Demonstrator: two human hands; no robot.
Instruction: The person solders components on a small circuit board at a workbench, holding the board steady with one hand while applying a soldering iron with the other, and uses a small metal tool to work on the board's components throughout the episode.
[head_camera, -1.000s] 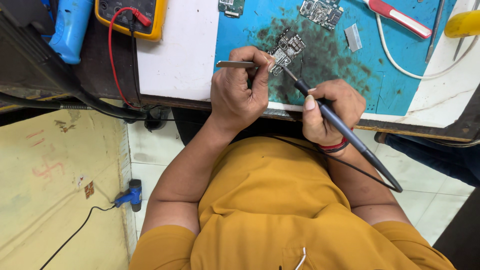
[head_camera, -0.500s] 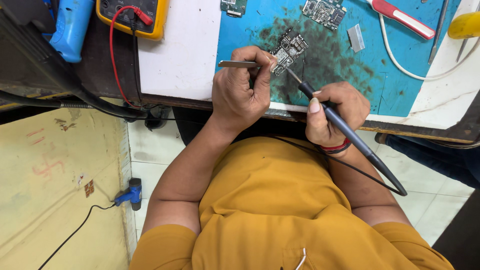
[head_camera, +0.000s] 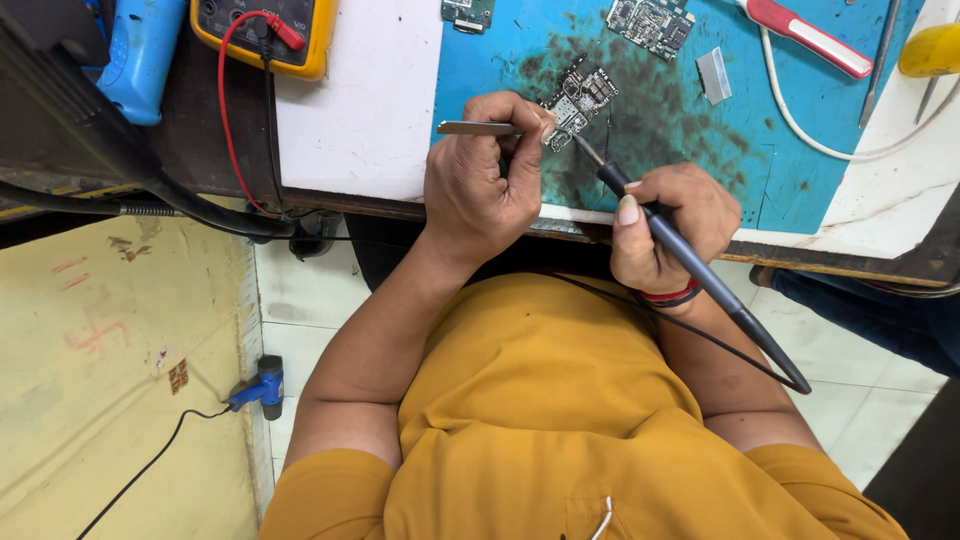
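My left hand (head_camera: 480, 185) grips metal tweezers (head_camera: 472, 128), their tips at the left side of a small dark circuit board (head_camera: 582, 98) lying on a stained blue work mat (head_camera: 680, 130). My right hand (head_camera: 668, 225) holds a black soldering iron (head_camera: 690, 260) like a pen, its tip touching the same board from the lower right. The iron's cord trails back over my orange shirt.
Two more circuit boards (head_camera: 650, 22) lie at the mat's far edge, beside a small metal shield (head_camera: 714, 75). A red-handled tool (head_camera: 805, 35) and white cable (head_camera: 800, 125) sit right. A yellow multimeter (head_camera: 262, 35) and blue tool (head_camera: 140, 55) are left.
Both hands and the board have stayed together; the view has shifted slightly. The iron's tip remains on the board.
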